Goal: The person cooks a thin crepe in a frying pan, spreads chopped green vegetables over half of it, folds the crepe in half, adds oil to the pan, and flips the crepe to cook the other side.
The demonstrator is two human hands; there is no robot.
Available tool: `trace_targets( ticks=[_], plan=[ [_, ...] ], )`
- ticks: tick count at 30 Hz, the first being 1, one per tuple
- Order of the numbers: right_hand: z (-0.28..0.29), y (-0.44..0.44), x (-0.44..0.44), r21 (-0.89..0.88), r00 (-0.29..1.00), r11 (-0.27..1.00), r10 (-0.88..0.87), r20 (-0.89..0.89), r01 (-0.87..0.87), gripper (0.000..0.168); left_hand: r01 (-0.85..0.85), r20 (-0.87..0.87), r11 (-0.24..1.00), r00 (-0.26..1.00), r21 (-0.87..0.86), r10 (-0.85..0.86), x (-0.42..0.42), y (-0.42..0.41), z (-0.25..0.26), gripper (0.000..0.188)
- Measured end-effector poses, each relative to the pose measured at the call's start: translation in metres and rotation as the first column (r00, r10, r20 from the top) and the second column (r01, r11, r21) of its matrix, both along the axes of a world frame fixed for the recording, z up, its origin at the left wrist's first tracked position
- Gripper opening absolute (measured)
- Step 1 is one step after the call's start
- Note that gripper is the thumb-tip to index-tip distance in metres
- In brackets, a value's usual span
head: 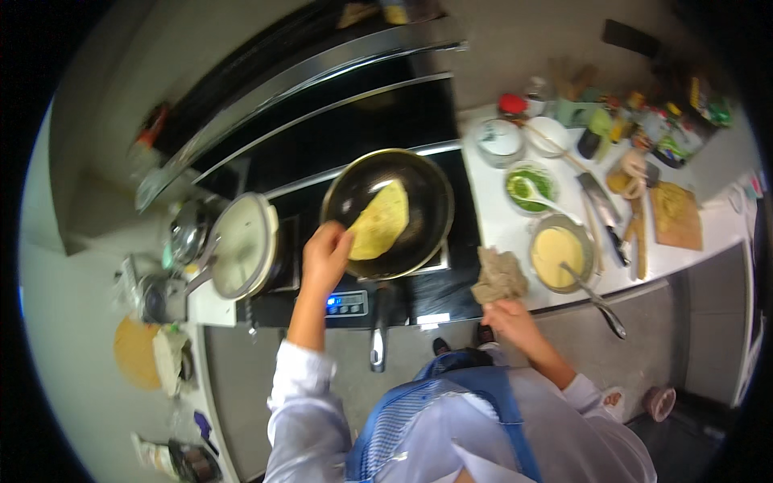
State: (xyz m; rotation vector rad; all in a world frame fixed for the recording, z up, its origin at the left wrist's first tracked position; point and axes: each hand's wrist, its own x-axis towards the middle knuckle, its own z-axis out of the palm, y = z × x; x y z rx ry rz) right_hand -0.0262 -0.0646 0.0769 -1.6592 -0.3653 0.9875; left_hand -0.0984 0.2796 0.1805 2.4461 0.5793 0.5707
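Observation:
My left hand [327, 250] pinches the left edge of a folded yellow pancake [383, 222], which lies partly over the inside of a dark frying pan [427, 208] on the hob. The pan's black handle [378, 332] points towards me. Off to the right, my right hand [512, 320] touches a crumpled brown cloth [500, 275] at the counter's front edge, with the fingers closed on its lower end. Beside the cloth stands a bowl of pale yellow batter [557, 256] with a metal ladle [595, 299] in it.
Behind the batter is a bowl of chopped greens [524, 185] with a white spoon. A knife [604, 208] and a wooden board [676, 217] lie further right, near bottles and jars. A lidded pot [241, 246] stands left of the pan. A control panel [347, 303] is at the hob's front.

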Motion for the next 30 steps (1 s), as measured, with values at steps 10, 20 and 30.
trace_targets(
  ticks=[10, 20, 30],
  plan=[
    [0.015, 0.031, -0.021, 0.200, 0.994, 0.976, 0.073, 0.077, -0.087, 0.040, -0.177, 0.088, 0.853, 0.964, -0.490, 0.251, -0.087, -0.080, -0.044, 0.044],
    [0.026, 0.053, -0.031, 0.090, 0.993, 0.995, 0.055, -0.108, -0.046, 0.040, -0.138, 0.103, 0.619, 0.936, -0.773, 0.337, -0.142, -0.081, -0.062, 0.049],
    [0.047, 0.088, -0.024, 0.035, 0.996, 0.999, 0.036, 0.084, -0.039, 0.023, -0.174, -0.040, 0.368, 0.938, -0.914, 0.344, -0.176, -0.080, -0.089, 0.043]
  ],
)
